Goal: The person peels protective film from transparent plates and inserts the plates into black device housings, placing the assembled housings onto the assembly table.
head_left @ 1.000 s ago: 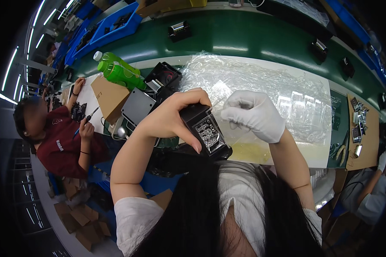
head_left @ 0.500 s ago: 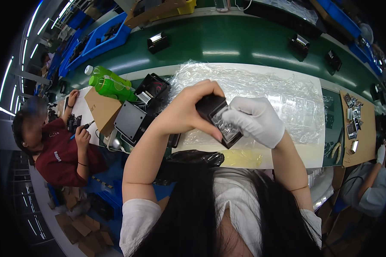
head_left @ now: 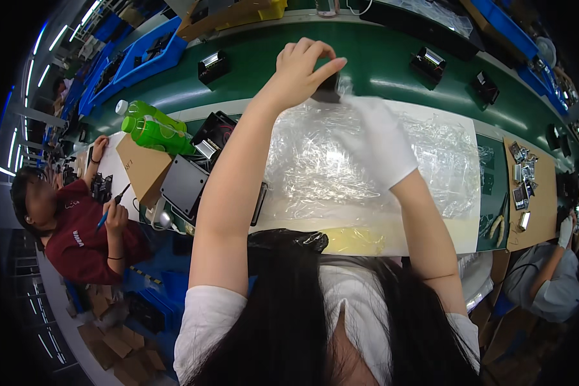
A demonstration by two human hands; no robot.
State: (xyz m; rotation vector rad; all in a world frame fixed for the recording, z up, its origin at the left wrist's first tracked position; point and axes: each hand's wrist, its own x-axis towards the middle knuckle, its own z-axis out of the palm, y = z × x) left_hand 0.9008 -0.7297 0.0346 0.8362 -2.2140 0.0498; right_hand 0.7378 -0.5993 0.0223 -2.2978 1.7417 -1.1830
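My bare left hand (head_left: 302, 72) reaches out over the near edge of the green belt, its fingers and thumb bent around a small black box (head_left: 329, 94). Part of the box is hidden behind the thumb, and a clear, shiny bit shows at its right side. My right hand (head_left: 381, 143), in a white glove, is close to the box above the plastic film; motion smears its fingers. Beneath both hands, crinkled clear film (head_left: 315, 174) covers a white board (head_left: 464, 225).
Black units (head_left: 212, 67) with shiny fronts stand along the green belt (head_left: 264, 77). Green bottles (head_left: 157, 132), a cardboard piece (head_left: 143, 168) and a grey flat device (head_left: 184, 186) lie left. Small metallic parts (head_left: 525, 170) sit on cardboard at right. A co-worker (head_left: 87, 225) holds a tool at left.
My left hand has moved away from me with the black box, from over the film to the belt's near edge. My gloved right hand has drawn back from the box's face and shifted farther out.
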